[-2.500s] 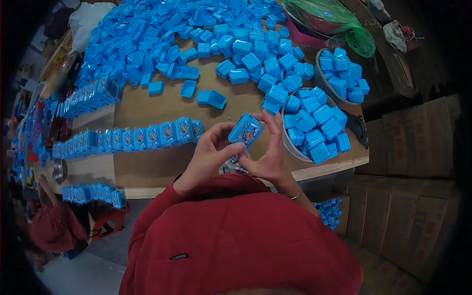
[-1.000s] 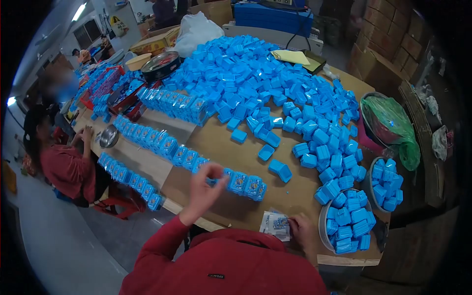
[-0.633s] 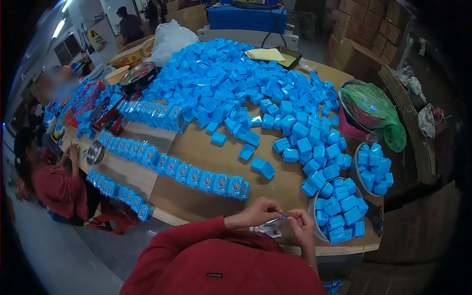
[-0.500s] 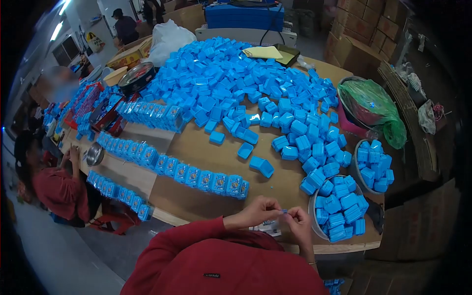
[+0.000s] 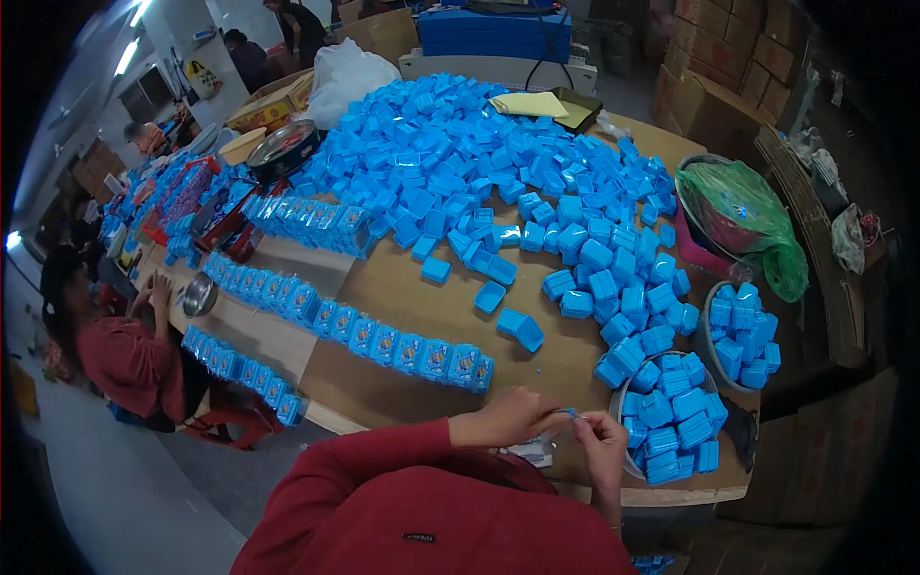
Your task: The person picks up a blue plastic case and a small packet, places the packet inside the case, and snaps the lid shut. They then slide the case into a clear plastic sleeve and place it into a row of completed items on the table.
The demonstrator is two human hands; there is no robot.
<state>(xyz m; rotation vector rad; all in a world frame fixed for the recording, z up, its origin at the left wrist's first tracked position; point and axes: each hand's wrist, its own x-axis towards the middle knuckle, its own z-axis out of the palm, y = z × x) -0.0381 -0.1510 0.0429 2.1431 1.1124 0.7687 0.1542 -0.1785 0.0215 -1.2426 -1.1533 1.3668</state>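
We find the left hand [image 5: 508, 419] and right hand [image 5: 602, 446] pinched together on a small blue piece [image 5: 573, 413] near the sheets [image 5: 534, 454], presumably to steady it. The tub [image 5: 630, 464] stands just beside the right hand, we judge for easy reach.

Indoor light, moderate to dim. Ceiling tube [image 5: 127, 57] glows at upper left; small highlights on blue boxes [image 5: 576, 306]. Cartons [image 5: 815, 460] at lower right lie in deep shadow. Strong fisheye curvature, black edges. Left hand [image 5: 510, 418] slightly soft; small blue item [image 5: 572, 412] unresolved.
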